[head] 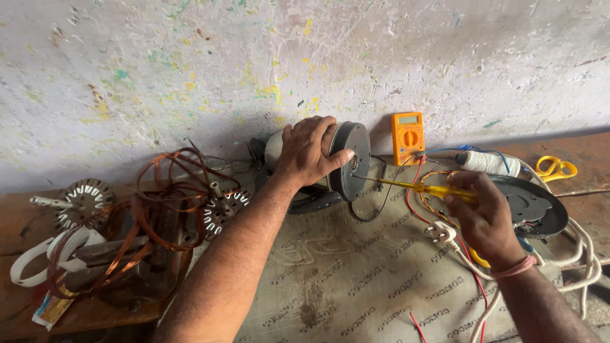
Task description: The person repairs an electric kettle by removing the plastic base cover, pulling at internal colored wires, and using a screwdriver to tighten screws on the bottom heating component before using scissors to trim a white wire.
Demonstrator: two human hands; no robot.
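Observation:
My left hand (pixel 309 152) grips a round dark fan motor (pixel 353 159) that stands on edge against the wall. My right hand (pixel 486 219) holds a yellow-handled screwdriver (pixel 419 187). Its thin tip points left and reaches the face of the motor near its centre. A second dark motor cover (pixel 534 204) lies flat behind my right hand, with coloured wires on it.
An orange multimeter (pixel 407 137) leans on the wall. A spool of white thread (pixel 488 163) and yellow scissors (pixel 556 169) lie at right. A white plug (pixel 442 234) and cables lie below my right hand. Copper wire coils (pixel 162 203) and stator cores (pixel 82 198) sit left.

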